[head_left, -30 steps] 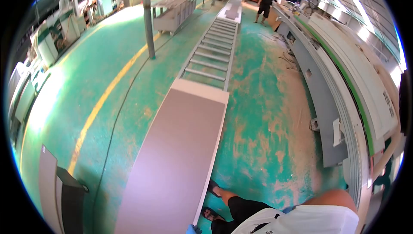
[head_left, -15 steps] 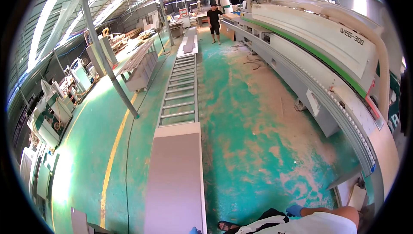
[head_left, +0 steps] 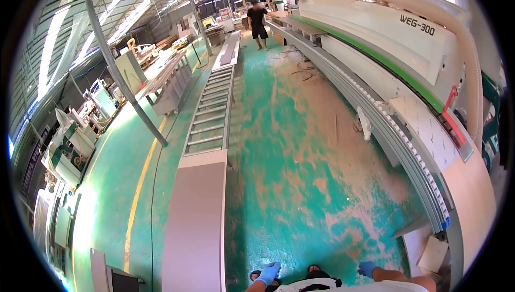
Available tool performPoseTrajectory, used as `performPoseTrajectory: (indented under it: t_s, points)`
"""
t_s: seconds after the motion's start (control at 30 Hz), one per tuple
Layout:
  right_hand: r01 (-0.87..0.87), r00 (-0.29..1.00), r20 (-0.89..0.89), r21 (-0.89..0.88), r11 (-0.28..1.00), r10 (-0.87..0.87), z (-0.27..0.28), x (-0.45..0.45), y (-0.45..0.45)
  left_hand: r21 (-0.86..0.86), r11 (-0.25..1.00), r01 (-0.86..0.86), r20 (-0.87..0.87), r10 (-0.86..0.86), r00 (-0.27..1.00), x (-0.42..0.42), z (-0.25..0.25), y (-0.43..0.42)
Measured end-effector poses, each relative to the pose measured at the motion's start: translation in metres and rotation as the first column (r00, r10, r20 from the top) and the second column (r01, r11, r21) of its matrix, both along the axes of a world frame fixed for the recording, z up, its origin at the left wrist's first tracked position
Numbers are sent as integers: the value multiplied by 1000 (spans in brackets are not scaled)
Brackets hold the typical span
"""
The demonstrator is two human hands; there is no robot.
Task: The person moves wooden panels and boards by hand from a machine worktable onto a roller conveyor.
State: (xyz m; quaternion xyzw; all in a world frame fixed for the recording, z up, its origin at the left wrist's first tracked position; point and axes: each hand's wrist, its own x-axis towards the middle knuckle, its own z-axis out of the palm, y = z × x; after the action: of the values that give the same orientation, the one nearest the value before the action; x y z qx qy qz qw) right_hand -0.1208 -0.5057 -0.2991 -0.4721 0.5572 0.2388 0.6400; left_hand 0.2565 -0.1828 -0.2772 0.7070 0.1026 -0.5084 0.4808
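Near the bottom centre, my left hand (head_left: 268, 273) in a blue glove is just right of the stacked grey panel (head_left: 194, 222) and apart from it, its fingers partly spread with nothing in them. Farther right, my right hand (head_left: 368, 269), also in a blue glove, hangs over the green floor with its fingers apart and empty. The grey panel lies flat on a pale board at the near end of a roller conveyor (head_left: 209, 115).
A long machine (head_left: 370, 29) with a metal rail runs along the right. Beyond the conveyor, a person in black (head_left: 257, 21) stands beside it. A slanted post (head_left: 120, 77) and a worktable (head_left: 171, 90) stand left. Offcuts (head_left: 432, 253) lie lower right.
The view has tilted up and turned right. My left hand has come away from the panel's edge. My right hand has come into view. The person in black now reaches toward the machine.
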Motion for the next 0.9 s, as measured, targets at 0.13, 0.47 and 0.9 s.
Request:
performPoseTrajectory:
  t_s: [0.13,0.47,0.9]
  points:
    - [127,992,-7,-10,992,-127,-12,-12,-1,-17,999,41,42,-40,998,-3,2,20]
    - [219,972,90,4,976,-219,32,41,67,206,962,-179,-61,195,979,-28,3,131]
    - [250,967,80,-152,956,-240,64,-12,123,259,961,-100,-194,153,969,-117,-58,217]
